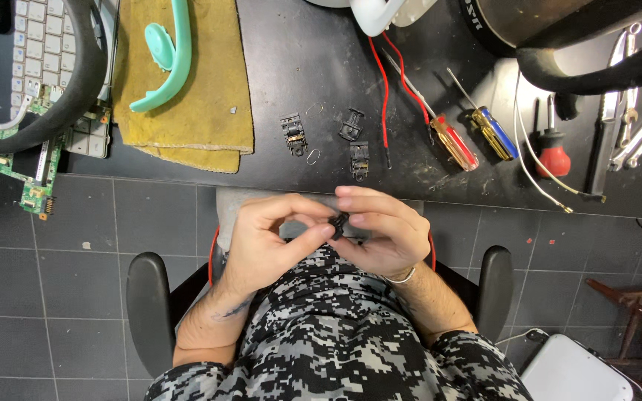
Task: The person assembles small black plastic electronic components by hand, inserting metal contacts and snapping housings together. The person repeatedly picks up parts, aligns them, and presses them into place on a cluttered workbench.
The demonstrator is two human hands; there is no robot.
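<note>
Both hands meet over my lap, just below the edge of the black workbench [299, 67]. My left hand [273, 238] and my right hand [380, 230] pinch a small black plastic part [339, 221] between their fingertips. Most of the part is hidden by the fingers. On the bench just above lie three similar small black parts [292, 134], [351, 123], [359, 159] and a small wire ring [313, 156].
A yellow cloth [202, 111] with a teal plastic piece [166, 56] lies at left, beside a green circuit board [9, 160] and keyboard [31, 44]. Red wires [385, 96], screwdrivers [451, 137], [493, 130], [553, 152] and metal tools [637, 137] lie at right. Chair armrests [146, 304], [495, 286] flank me.
</note>
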